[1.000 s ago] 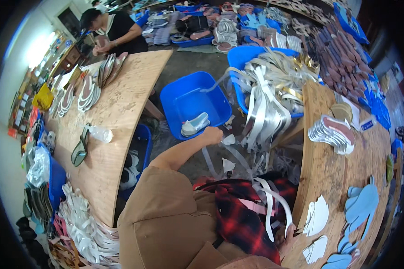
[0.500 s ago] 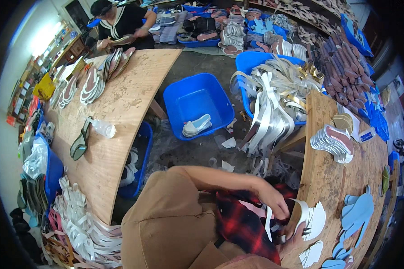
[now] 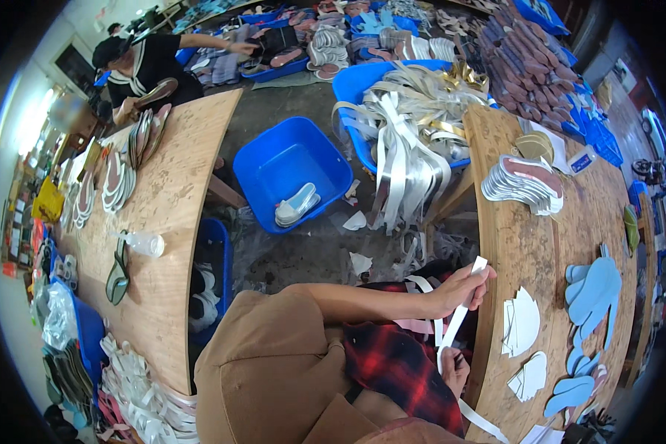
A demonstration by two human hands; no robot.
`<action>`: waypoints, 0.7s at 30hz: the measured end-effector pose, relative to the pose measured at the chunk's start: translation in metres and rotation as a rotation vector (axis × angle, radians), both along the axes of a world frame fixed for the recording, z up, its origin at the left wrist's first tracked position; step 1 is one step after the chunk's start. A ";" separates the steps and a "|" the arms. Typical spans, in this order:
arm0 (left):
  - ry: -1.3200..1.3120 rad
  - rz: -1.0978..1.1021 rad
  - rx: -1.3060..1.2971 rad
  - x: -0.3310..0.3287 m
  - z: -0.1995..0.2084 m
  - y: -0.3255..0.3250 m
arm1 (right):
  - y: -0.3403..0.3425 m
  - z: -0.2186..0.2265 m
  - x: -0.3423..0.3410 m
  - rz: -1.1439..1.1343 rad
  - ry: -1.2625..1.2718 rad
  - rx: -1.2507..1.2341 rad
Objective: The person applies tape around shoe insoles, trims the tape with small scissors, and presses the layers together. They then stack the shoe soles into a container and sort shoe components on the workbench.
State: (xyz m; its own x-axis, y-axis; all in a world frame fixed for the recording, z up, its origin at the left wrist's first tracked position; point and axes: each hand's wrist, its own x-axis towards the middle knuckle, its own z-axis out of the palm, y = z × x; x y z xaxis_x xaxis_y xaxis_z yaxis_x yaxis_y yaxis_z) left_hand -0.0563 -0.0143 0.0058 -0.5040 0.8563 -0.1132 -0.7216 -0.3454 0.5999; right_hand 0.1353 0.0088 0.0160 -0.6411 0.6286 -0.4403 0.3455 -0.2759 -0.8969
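Note:
My left hand (image 3: 459, 293) is closed around the upper end of a white strap (image 3: 457, 323), beside the near edge of the wooden table. Lower down, my right hand (image 3: 455, 372) has its fingers bent at the strap's lower part; whether a small tool is also in it I cannot make out. The strap runs fairly straight between the two hands. Another white strip (image 3: 485, 422) trails below the right hand toward the table. Red and black checked cloth (image 3: 399, 362) covers my lap, with white and pink strips lying by it.
On the wooden table (image 3: 525, 251) lie white cut pieces (image 3: 522, 322), light blue sole-shaped pieces (image 3: 593, 292) and a stack of soles (image 3: 522, 185). A blue tub (image 3: 292, 166) stands on the floor, another (image 3: 359, 81) overflows with straps. At the left table (image 3: 174, 177) stands a person (image 3: 152, 74).
The strap, curved before, is now drawn straighter between my hands. A dark pointed tip at my right hand no longer shows. My view has shifted; the other person now stretches an arm out.

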 end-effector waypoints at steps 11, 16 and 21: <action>1.467 -0.216 -0.086 0.044 0.003 0.005 | 0.028 0.008 0.020 -0.351 0.091 0.298; 1.511 -0.288 0.018 0.060 -0.002 0.011 | 0.024 0.013 0.018 -0.584 0.207 0.115; 0.462 -0.783 -0.254 0.056 -0.008 0.030 | 0.039 0.009 0.027 -0.581 0.089 0.108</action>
State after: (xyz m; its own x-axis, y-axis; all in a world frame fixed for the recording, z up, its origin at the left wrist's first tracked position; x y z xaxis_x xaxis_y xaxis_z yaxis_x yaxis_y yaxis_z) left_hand -0.0002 0.0161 -0.0022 0.1622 0.9474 -0.2759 -0.3650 0.3174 0.8753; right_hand 0.1624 0.0481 0.0250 -0.2102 0.9255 -0.3149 0.0879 -0.3029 -0.9490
